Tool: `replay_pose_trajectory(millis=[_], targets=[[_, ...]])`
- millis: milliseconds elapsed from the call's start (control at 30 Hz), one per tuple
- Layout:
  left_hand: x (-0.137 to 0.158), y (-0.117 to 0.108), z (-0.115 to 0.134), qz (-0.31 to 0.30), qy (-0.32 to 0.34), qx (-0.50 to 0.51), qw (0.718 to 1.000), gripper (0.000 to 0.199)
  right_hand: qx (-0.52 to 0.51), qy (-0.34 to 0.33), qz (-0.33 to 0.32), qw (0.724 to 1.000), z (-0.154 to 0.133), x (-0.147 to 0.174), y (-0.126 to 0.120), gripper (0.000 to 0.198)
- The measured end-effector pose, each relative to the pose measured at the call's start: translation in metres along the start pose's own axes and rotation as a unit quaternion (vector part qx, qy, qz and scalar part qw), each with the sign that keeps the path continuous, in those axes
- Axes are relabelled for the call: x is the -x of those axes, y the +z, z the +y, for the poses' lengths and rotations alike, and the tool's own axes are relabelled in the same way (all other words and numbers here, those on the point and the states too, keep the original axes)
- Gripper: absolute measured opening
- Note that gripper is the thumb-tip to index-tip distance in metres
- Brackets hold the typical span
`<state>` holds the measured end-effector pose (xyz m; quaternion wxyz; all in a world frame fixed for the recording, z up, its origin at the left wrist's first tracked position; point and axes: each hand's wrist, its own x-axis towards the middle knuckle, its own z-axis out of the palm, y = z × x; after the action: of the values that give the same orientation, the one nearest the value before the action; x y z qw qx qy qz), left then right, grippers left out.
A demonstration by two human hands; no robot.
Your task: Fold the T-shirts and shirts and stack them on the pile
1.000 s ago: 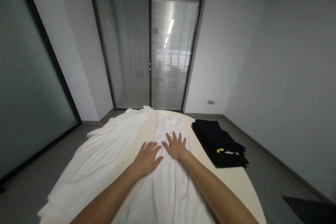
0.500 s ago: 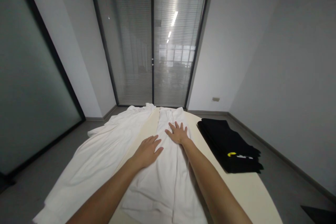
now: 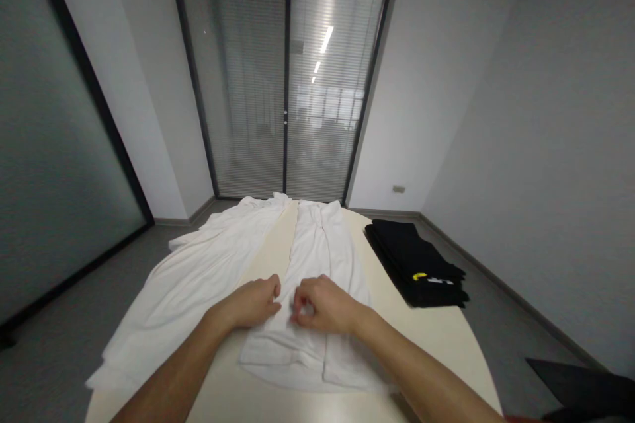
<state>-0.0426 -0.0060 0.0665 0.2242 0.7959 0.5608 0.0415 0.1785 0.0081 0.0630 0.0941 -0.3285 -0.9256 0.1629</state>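
A white cloth garment (image 3: 317, 244) lies lengthwise on the table, flat with some wrinkles. Over its left edge is my left hand (image 3: 251, 303), fingers curled in towards the thumb. My right hand (image 3: 330, 304) is above the garment's middle, its thumb and fingers bent into a ring and the fingertips blurred. Whether cloth is caught in either hand cannot be made out. To the left, a larger spread of white cloth (image 3: 198, 284) covers that side of the table and hangs over the edge.
A folded black stack of cloth (image 3: 417, 261) with a yellow and white mark lies at the table's right. The pale table (image 3: 436, 344) has a rounded edge. A dark object (image 3: 580, 383) is at the lower right. Beyond stands a glazed partition with blinds (image 3: 238, 92).
Both hands have drawn back nearer to me, the right one most. Their outspread fingers have curled in. The view has shifted slightly, showing more of the table's near edge.
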Motion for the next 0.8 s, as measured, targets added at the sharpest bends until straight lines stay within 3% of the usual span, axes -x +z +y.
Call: replay_pose_trajectory(millis=[67, 167, 267, 433, 667, 800], targets=[[0.0, 0.003, -0.011, 0.014, 0.02, 0.066, 0.998, 0.014, 0.005, -0.057, -0.039, 0.998, -0.025, 0.014, 0.007, 0.03], [-0.004, 0.009, -0.026, 0.033, 0.037, 0.125, 0.991, 0.013, 0.042, -0.052, -0.046, 0.997, -0.044, 0.027, 0.016, 0.028], [-0.007, 0.013, -0.035, 0.02, 0.037, 0.188, 0.981, 0.021, 0.068, -0.043, -0.033, 0.996, -0.044, 0.034, 0.019, 0.018], [-0.007, 0.011, -0.035, -0.045, 0.008, 0.279, 0.959, 0.041, 0.071, -0.071, -0.035, 0.994, -0.035, 0.04, 0.016, 0.02], [0.0, 0.001, -0.025, -0.077, -0.017, 0.302, 0.95, 0.051, 0.064, -0.065, -0.047, 0.995, -0.038, 0.045, 0.011, 0.015], [-0.001, -0.002, -0.02, -0.057, 0.022, 0.29, 0.955, 0.043, 0.054, -0.089, -0.032, 0.994, -0.04, 0.046, 0.012, 0.014]])
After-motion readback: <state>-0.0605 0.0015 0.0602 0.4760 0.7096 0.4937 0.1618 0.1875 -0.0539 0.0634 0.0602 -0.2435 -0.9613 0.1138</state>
